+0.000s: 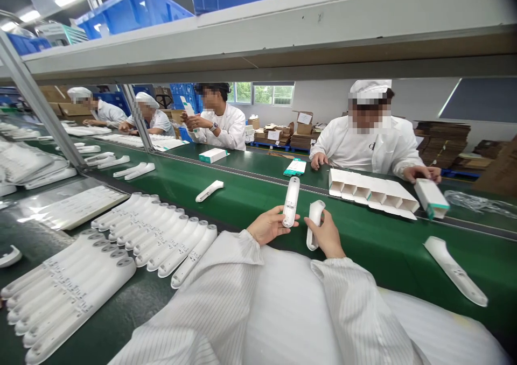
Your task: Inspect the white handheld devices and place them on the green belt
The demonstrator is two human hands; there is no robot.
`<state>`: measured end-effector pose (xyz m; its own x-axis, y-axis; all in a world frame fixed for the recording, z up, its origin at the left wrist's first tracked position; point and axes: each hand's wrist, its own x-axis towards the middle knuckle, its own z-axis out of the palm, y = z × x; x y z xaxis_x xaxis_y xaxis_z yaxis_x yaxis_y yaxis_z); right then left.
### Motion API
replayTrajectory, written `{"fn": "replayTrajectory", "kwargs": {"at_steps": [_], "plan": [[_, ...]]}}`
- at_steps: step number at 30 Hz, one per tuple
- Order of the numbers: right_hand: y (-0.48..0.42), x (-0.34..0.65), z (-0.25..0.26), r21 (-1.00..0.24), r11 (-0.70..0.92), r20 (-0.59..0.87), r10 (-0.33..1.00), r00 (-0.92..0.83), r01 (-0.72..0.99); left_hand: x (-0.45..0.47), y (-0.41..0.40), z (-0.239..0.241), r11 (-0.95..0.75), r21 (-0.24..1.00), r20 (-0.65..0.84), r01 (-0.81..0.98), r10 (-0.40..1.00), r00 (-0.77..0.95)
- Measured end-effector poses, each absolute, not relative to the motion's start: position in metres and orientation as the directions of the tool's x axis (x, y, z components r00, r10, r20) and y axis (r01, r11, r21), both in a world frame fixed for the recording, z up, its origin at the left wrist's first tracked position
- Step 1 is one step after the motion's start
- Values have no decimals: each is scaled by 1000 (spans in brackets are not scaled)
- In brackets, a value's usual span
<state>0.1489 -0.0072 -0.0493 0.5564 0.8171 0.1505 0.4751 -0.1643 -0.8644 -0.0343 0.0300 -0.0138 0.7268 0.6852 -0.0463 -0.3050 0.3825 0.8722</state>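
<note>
Thermometer body [291, 201], long and flat, stands upright above the near edge of the table. The left hand [269, 225] has its grip clenched around the foot of it, thumb across the face. Just beside it, not quite touching, the right hand [328, 239] is grasping a curved body [314, 222] by its lower half. Both are over a white foam sheet [283, 311].

Toward the near left corner lie two rows of like bodies [161, 236], packed side by side. A loose body [454, 271] lies near the right edge. Beyond the hands runs the green belt [250, 198], and across it a co-worker handles a white divider tray [371, 192].

By my reading, the step in hand is a look-over of two pieces held side by side. Putting either down calls for a firm pinch on the other and a bare spot on the table.
</note>
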Motion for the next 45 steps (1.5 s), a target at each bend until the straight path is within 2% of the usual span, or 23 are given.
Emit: {"fn": "replayTrajectory", "kwargs": {"at_steps": [3, 6, 11, 14, 16, 18, 20, 22, 27, 33, 37, 41, 45], "plan": [[-4, 156, -58, -731, -199, 227, 831, 508, 653, -31, 24, -12, 389, 866, -7, -315, 639, 769], [-2, 161, -65, -636, -200, 228, 874, 429, 745, -29, 21, -12, 398, 865, 2, -307, 608, 794], [-5, 162, -66, -617, -205, 231, 876, 424, 760, -27, 18, -12, 385, 872, 45, -303, 554, 832], [-8, 157, -57, -669, -136, 300, 850, 433, 730, -27, 17, -11, 375, 877, 55, -300, 543, 838], [-9, 151, -47, -801, -10, 310, 849, 428, 599, -27, 16, -10, 370, 880, 53, -297, 545, 837], [-12, 143, -37, -948, 99, 219, 894, 392, 303, -27, 16, -9, 364, 883, 55, -296, 546, 836], [-15, 133, -28, -990, 136, 121, 942, 312, -27, -27, 15, -10, 361, 887, 50, -289, 547, 836], [-19, 124, -22, -966, 160, 108, 964, 244, -205, -25, 16, -11, 359, 892, 35, -276, 553, 833], [-23, 116, -15, -928, 149, 80, 975, 207, -340, -22, 18, -15, 353, 897, 21, -267, 568, 823], [-26, 121, -13, -834, 85, 59, 996, 64, -545, -25, 15, -10, 363, 882, 64, -300, 539, 840], [-28, 120, -11, -787, 74, 36, 997, 74, -613, -26, 13, -8, 328, 896, 80, -301, 545, 834], [-24, 117, -16, -789, 158, 78, 984, 159, -594, -18, 13, -13, 163, 953, 99, -255, 630, 770], [-19, 118, -21, -770, 134, -12, 975, 224, -624, -6, 15, -22, -108, 988, 154, -111, 744, 650]]}}
